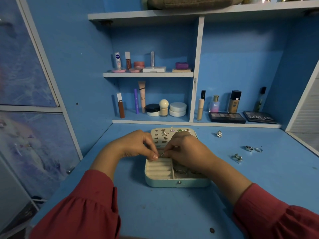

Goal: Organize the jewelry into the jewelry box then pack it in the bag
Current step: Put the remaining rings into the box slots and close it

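Both hands (pixel 138 145) (pixel 186 150) pinch small ring (pixel 162 154) over jewelry box (pixel 177 184), frame centre (box open); next, judged: seat ring in roll slots (pixel 159 169).

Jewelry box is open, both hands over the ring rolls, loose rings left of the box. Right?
No. The loose rings lie right of the jewelry box, per the head view. It is open, with the left hand and right hand over its ring rolls.

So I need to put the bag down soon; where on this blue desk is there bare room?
The blue desk is bare in front of the open pale-green jewelry box, between the red sleeves, and left of the left hand. The right side is crowded with loose silver rings, and both hands, the right hand too, work over the box.
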The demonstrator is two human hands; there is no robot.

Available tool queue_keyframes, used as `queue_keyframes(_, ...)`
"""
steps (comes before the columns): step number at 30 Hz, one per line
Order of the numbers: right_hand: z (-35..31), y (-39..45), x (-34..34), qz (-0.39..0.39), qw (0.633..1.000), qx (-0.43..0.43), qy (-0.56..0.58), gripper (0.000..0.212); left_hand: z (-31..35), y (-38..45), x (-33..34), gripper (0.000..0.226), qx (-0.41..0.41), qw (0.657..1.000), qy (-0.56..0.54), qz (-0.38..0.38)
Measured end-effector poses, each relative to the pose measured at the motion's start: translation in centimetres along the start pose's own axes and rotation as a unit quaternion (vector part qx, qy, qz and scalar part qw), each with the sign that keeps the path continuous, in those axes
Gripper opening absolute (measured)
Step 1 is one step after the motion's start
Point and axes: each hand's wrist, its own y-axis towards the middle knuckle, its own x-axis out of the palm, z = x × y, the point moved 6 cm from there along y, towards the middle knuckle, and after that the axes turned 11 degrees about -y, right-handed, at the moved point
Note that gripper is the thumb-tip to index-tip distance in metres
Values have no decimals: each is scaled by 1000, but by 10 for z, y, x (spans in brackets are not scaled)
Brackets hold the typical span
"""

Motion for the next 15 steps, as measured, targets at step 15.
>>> queue_keyframes(15, 2, 1, 4, -47, 998, 14, 43, 8, 8, 2, 8, 14, 14, 999, 29, -3)
